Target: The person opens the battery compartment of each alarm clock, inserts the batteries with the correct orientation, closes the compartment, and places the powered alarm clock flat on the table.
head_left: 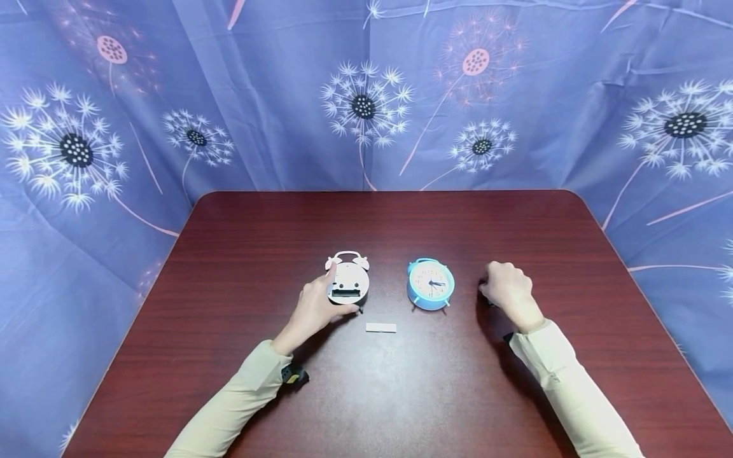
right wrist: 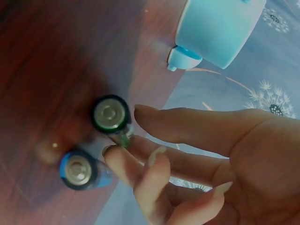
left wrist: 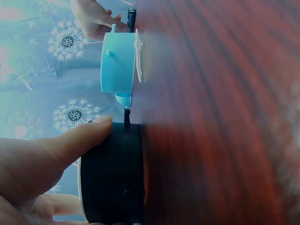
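An alarm clock (head_left: 348,280) with a white back and twin bells lies with its back upward, a dark battery slot uncovered. My left hand (head_left: 316,303) grips it by its black side (left wrist: 112,173), thumb at one edge and fingers at the other. On the right, my right hand (head_left: 506,289) is curled low over the table. Its thumb and fingers are around a battery with a green-edged end (right wrist: 110,114). A second battery, blue-edged (right wrist: 78,171), lies beside it. The head view hides both batteries under the hand.
A light-blue alarm clock (head_left: 431,284) stands between the hands, dial showing. A small white strip, like a battery cover (head_left: 380,327), lies in front of the two clocks. The dark red wooden table (head_left: 275,222) ends at a blue dandelion-print curtain (head_left: 275,127).
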Motion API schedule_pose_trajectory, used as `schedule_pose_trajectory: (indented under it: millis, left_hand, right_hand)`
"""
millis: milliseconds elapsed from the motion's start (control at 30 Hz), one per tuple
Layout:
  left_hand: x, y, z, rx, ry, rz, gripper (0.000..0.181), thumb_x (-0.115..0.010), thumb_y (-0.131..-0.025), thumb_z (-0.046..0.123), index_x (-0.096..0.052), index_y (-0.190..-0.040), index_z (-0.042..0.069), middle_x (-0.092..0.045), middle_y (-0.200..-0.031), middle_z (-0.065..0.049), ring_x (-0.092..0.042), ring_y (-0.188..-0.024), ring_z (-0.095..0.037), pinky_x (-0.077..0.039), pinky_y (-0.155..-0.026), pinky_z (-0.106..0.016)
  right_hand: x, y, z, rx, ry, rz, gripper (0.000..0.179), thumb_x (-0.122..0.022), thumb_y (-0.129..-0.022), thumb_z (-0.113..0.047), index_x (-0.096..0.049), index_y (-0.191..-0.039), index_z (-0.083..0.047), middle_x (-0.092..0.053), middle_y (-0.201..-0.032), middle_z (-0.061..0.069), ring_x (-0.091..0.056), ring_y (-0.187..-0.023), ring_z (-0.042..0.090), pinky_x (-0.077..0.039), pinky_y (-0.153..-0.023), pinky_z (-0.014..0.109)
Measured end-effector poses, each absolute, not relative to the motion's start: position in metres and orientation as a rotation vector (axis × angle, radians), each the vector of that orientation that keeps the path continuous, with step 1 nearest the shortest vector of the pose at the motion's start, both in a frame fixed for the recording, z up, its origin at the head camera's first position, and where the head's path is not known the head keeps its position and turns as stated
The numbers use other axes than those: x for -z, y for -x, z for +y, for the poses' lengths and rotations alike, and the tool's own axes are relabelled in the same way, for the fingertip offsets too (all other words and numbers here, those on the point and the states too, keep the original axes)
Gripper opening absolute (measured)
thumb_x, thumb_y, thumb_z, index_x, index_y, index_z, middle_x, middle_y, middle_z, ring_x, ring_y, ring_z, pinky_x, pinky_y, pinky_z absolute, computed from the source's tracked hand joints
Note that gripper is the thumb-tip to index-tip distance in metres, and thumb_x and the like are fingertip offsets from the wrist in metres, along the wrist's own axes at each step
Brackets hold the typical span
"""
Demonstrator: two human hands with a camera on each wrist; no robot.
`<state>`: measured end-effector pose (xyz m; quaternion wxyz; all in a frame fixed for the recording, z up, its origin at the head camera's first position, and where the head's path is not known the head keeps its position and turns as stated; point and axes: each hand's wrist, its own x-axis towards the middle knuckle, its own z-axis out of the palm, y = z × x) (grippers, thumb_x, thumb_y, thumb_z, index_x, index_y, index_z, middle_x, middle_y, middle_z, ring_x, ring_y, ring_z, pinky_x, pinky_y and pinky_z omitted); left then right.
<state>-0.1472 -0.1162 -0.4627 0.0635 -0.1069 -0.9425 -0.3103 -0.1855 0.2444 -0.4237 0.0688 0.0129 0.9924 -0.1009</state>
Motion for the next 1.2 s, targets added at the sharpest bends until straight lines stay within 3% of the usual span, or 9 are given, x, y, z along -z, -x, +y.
schedule_pose_trajectory:
  millis: [433,600,867,1200]
  left_hand:
    - [0.462,0.146,-0.116,0.935,0.312,-2.859,0.100,-0.089,-0.064,0.037,-0.041,-0.144,-0.002,-0.065,-0.121,-0.022,-0.065,-0.103,-0.039,-0.052,-0.086,-0.050]
    - [0.462,0.147,-0.116,0.938,0.318,-2.846,0.098,-0.089,-0.063,0.037,-0.044,-0.142,-0.001,-0.066,-0.118,-0.021,-0.066,-0.100,-0.040,-0.052,-0.083,-0.051]
    - [0.462,0.149,-0.117,0.935,0.334,-2.846,0.099,-0.089,-0.063,0.038,-0.043,-0.142,-0.001,-0.066,-0.119,-0.021,-0.066,-0.101,-0.038,-0.053,-0.083,-0.050]
    - [0.464,0.148,-0.117,0.925,0.331,-2.841,0.099,-0.089,-0.062,0.036,-0.043,-0.143,0.000,-0.067,-0.116,-0.021,-0.066,-0.098,-0.040,-0.052,-0.082,-0.051]
  right_hand:
    - [0.429,0.186,0.242,0.311,-0.017,3.009,0.011,-0.064,-0.076,-0.012,-0.062,-0.074,-0.002,-0.064,-0.089,0.035,-0.063,-0.077,0.053,-0.049,-0.055,0.057]
    - [0.425,0.185,0.240,0.391,0.038,3.106,0.010,-0.068,-0.078,-0.016,-0.067,-0.079,-0.006,-0.067,-0.081,0.027,-0.062,-0.071,0.050,-0.047,-0.050,0.054]
    - [0.415,0.182,0.230,0.608,0.140,3.261,0.018,-0.058,-0.076,-0.011,-0.071,-0.087,-0.006,-0.068,-0.077,0.018,-0.059,-0.056,0.040,-0.042,-0.041,0.044]
    - [0.415,0.178,0.217,0.775,0.229,3.354,0.023,-0.051,-0.083,-0.011,-0.071,-0.094,-0.003,-0.063,-0.082,0.018,-0.060,-0.068,0.039,-0.047,-0.049,0.051]
